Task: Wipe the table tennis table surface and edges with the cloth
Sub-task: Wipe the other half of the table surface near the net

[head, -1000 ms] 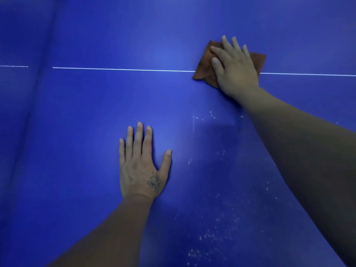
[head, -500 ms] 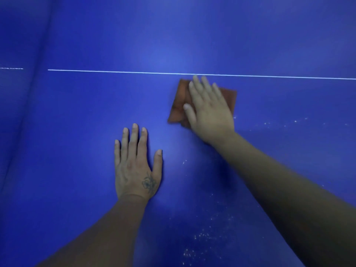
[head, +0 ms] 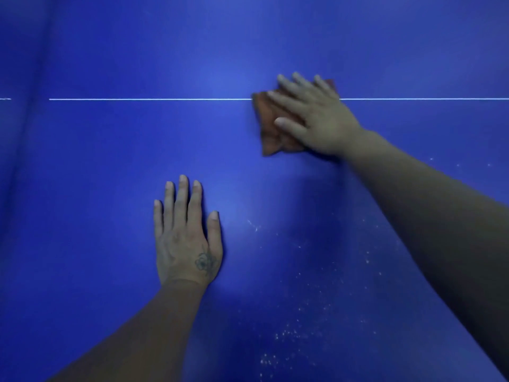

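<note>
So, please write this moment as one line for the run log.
right hand presses brown cloth on white line | left hand flat on blue table

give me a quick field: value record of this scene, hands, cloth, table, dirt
surface: blue table tennis table, fills the view
line: white line runs across the upper part
cloth: brown cloth, lies flat on the table across the white line
right hand: right hand presses flat on the cloth, fingers straight and spread
left hand: left hand rests flat on the bare table, nearer the person, holds nothing
dirt: pale specks scattered on the table, near side, below the right forearm
</note>
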Demonstrator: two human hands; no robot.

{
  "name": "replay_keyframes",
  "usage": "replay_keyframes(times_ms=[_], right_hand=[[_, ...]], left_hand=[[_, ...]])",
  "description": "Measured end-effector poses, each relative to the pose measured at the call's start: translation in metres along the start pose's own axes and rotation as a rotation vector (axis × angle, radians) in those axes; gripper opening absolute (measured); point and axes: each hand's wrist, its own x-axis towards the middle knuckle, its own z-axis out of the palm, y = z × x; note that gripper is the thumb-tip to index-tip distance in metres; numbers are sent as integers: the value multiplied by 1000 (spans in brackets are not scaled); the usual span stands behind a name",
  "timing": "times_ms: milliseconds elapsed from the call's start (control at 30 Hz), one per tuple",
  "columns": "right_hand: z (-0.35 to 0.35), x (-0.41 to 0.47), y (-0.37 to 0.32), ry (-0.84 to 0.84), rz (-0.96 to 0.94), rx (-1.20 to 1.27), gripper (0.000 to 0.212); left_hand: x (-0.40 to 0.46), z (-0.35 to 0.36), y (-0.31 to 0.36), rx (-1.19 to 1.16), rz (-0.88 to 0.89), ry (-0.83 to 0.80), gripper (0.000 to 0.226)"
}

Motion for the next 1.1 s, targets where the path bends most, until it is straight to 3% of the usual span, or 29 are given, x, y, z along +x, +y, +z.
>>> replay_keyframes(times_ms=[100, 200, 500, 600, 767, 833, 933, 1100], right_hand=[[-1, -19, 21, 65, 192, 69, 70], [9, -60, 1, 125, 270, 11, 66], [43, -203, -119, 76, 126, 83, 71], [40, -187, -106, 137, 143, 132, 61], [23, -85, -48, 230, 554, 201, 63], [19, -47, -38, 218, 621, 188, 59], [20, -16, -42, 178, 543, 110, 58], [32, -41, -83, 172, 229, -9, 55]], left_hand=[[-1, 0, 0, -4, -1, -7, 66], [-1, -1, 0, -6, -5, -12, 66], [0, -1, 0, -26, -8, -13, 66], [0, -2, 1, -36, -11, -11, 66], [-1, 0, -1, -20, 5, -21, 64], [-1, 1, -2, -19, 2, -24, 64], [0, 1, 0, -23, 6, -14, 64], [0, 2, -2, -20, 18, 4, 64]])
